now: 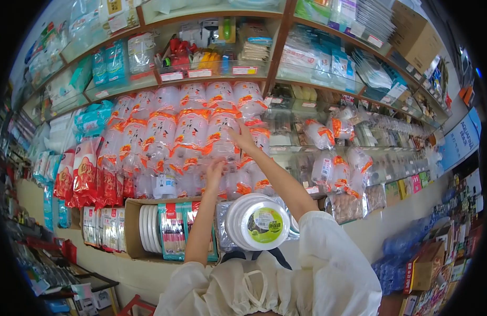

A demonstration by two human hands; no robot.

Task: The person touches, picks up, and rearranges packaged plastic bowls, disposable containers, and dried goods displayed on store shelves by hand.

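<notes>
Packs of clear plastic cups in orange-printed wrapping stand in stacked rows on the shelf ahead. My right hand [242,138] lies along the right side of one cup pack [220,131], thumb and fingers pressed on its wrapping. Lower down, my left hand [215,171] reaches up to the bottom of that pack, its fingers apart at the crinkled orange end. Another cup pack [190,129] stands directly to the left. Below my forearms sits a stack of white disposable bowls [262,224] with a green label.
Red packages [85,171] hang at the left. A cardboard box [131,229] holds white plates and packaged goods below the cups. More cup packs [338,171] stand at the right. Shelf boards [217,73] with price tags run above. Blue-wrapped bottles [393,263] stand at the lower right.
</notes>
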